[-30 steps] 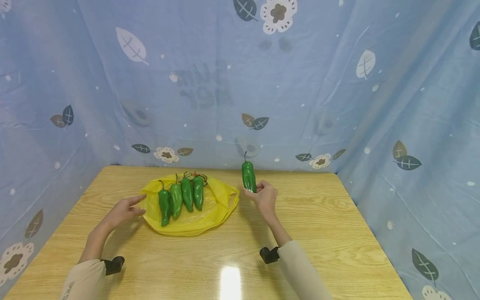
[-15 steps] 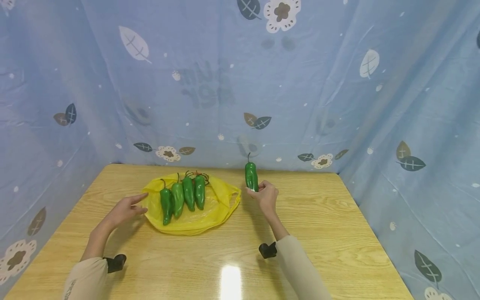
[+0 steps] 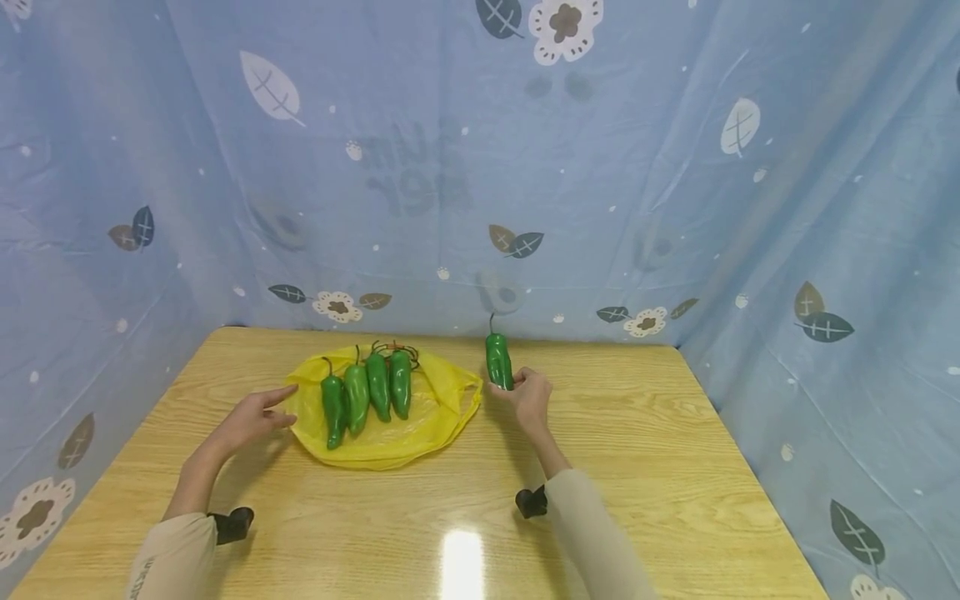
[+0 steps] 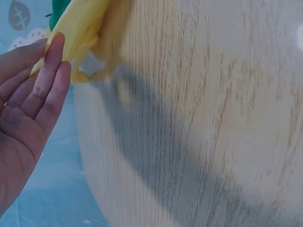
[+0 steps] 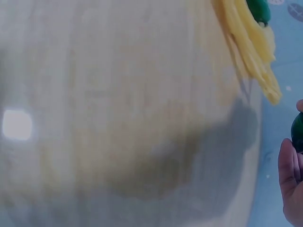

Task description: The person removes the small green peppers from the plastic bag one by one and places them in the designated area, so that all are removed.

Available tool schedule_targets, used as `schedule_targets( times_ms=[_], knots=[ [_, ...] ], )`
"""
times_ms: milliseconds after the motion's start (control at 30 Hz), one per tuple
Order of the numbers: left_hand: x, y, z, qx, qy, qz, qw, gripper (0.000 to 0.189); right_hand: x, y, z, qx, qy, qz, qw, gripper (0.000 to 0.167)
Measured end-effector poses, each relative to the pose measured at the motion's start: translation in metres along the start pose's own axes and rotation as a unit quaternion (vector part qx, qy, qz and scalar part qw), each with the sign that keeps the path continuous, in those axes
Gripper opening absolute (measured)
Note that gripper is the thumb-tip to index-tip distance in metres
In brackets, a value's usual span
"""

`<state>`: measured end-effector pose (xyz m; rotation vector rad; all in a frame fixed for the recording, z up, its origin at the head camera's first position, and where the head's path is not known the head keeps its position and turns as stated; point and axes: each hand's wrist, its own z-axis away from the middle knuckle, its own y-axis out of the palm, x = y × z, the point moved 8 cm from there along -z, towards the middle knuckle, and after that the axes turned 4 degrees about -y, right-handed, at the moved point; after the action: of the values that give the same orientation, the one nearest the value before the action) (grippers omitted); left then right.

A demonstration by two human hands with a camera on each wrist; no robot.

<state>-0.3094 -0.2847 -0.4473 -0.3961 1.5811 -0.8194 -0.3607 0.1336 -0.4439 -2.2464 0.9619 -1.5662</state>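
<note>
My right hand (image 3: 529,400) pinches the lower end of a green chili pepper (image 3: 498,360), which stands upright with its stem up, right of a yellow plastic bag (image 3: 420,446). In the right wrist view only part of that hand (image 5: 292,184) shows at the right edge, with the pepper partly cut off. My left hand (image 3: 251,423) is at the bag's left edge, its fingers straight and spread. From the left wrist, the fingers (image 4: 49,80) overlap the yellow rim. Several green peppers (image 3: 378,387) lie side by side on the bag, stems pointing away.
A thin dark cord (image 3: 411,353) with a small red part lies behind the peppers on the bag. The wooden table (image 3: 622,433) ends at a blue patterned curtain (image 3: 450,167) at the back and sides. Light reflects off the table's front.
My right hand has lowered a little and shifted slightly left with the pepper over the last half second. My left hand holds its place at the bag's edge. The head view has shifted slightly.
</note>
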Motion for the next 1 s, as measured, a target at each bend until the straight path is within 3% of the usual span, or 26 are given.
schedule_targets(
  times_ms=[167,433,800,1000],
  knots=[
    [-0.001,-0.002,0.001,-0.001,-0.003,-0.003,1.0,0.056,-0.002,0.01,0.008,0.02,-0.003,0.009,0.9998,0.033],
    [-0.001,0.001,0.001,0.0,-0.002,-0.002,1.0,0.055,-0.008,0.018,0.017,0.039,0.027,0.016,0.9988,0.035],
    [0.0,0.001,0.002,-0.001,-0.005,0.012,0.9999,0.056,-0.014,0.028,0.015,0.054,0.063,0.016,0.9965,0.032],
    [0.001,0.002,0.001,0.003,-0.007,0.004,1.0,0.057,-0.01,0.028,0.008,0.076,0.053,0.053,0.9943,0.052]
  ],
)
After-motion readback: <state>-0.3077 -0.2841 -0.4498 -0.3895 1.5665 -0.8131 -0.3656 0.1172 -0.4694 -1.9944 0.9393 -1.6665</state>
